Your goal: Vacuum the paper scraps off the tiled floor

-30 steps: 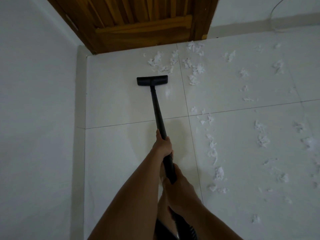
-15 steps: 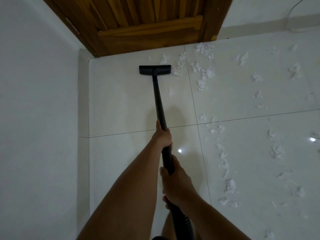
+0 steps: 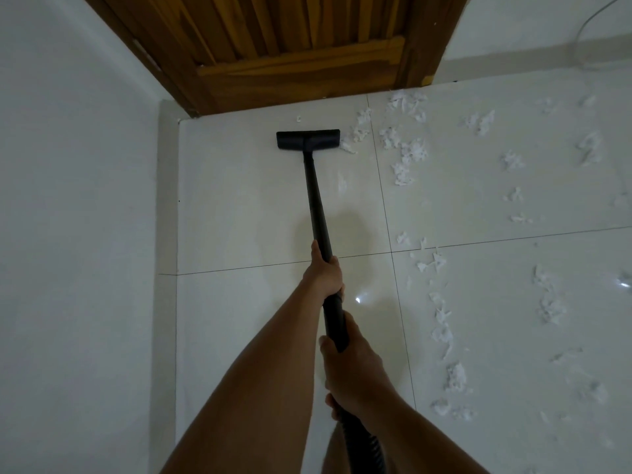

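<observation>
Fingers [image 3: 333, 272] curled shut, gripping vacuum wand [image 3: 316, 200]

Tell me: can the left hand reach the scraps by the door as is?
Probably not bare: the left hand grips the wand far short of those scraps; only the vacuum head lies beside them.

Both hands grip the black vacuum wand [image 3: 316, 203], the left hand [image 3: 325, 273] ahead of the right hand [image 3: 352, 367], its floor head [image 3: 307, 139] flat on the tiled floor [image 3: 239, 206] far beyond them near the wooden door [image 3: 290, 46], paper scraps [image 3: 405, 155] strewn to their right.
</observation>
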